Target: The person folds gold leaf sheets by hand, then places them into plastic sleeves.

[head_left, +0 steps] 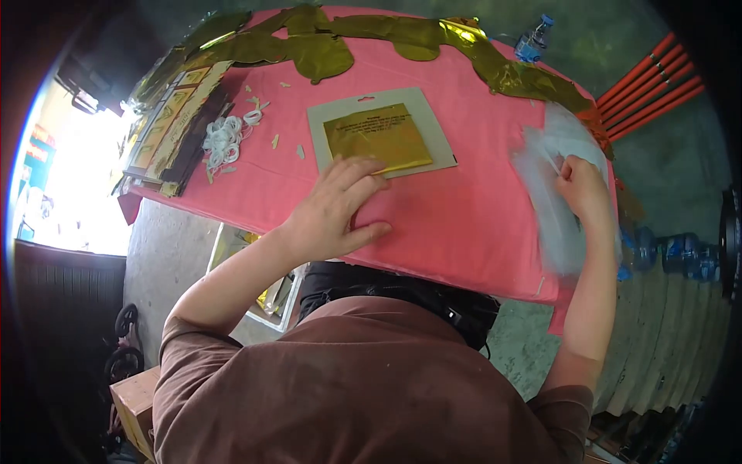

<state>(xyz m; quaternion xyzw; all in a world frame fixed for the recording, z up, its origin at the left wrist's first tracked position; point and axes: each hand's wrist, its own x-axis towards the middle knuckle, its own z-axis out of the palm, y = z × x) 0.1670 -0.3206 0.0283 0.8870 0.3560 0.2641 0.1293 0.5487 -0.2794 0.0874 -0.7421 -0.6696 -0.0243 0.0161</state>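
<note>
On the pink-covered table [464, 224] lies a pale card [315, 124] with a hanging slot at its far edge. A folded gold foil piece [379, 143] with printed text rests on the card. My left hand [340, 205] is at the near edge of the foil, its fingers apart and fingertips at the foil's near left part. At the right side of the table my right hand [576, 182] is closed, pinching the edge of a clear plastic bag [549, 224] from a pile of such bags.
White ties [222, 141] and small scraps lie left of the card, beside a stack of printed packs [174, 124]. Gold foil shapes [321, 54] line the far edge. A small bottle [533, 42] stands behind. Red poles [649, 81] are at the right.
</note>
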